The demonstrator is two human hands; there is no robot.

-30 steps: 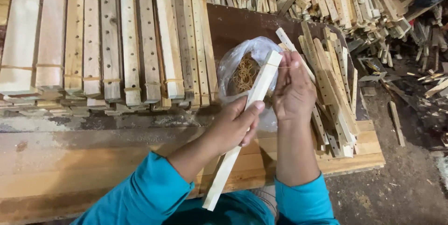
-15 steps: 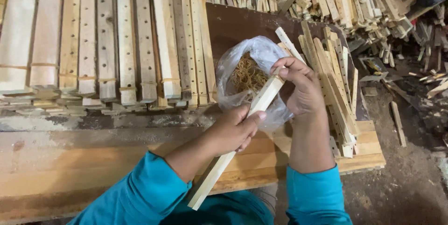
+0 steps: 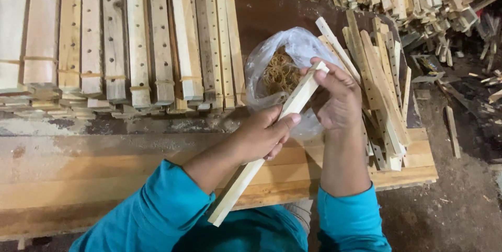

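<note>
Fingers (image 3: 282, 124) of left hand (image 3: 264, 137) were curled tight around the middle of a wooden slat (image 3: 261, 152); right hand (image 3: 337, 98) was pinching the slat's upper end, thumb on top, fingers bent behind it. Slat was pale, square-edged, smooth-sawn, tilted from lower left up to upper right, over the front edge of the workbench (image 3: 104, 173). Just behind its top end sat a clear crinkled plastic bag (image 3: 293, 53) with tan rubber bands (image 3: 280, 71) inside, on a dark brown board near the bench's back. Bundled slats (image 3: 120, 37) with drilled holes lay in rows along the bench's left side, banded near their ends. Loose slats (image 3: 381, 84) were heaped at the right edge, touching the bag. Bench top was rough, dusty, worn planks. Scrap offcuts (image 3: 429, 1) littered the dirt floor at upper right. Teal sleeves (image 3: 157, 215) covered both forearms. Slat's lower end partly overlapped the sleeve; left bundles were cut off by the frame.
</note>
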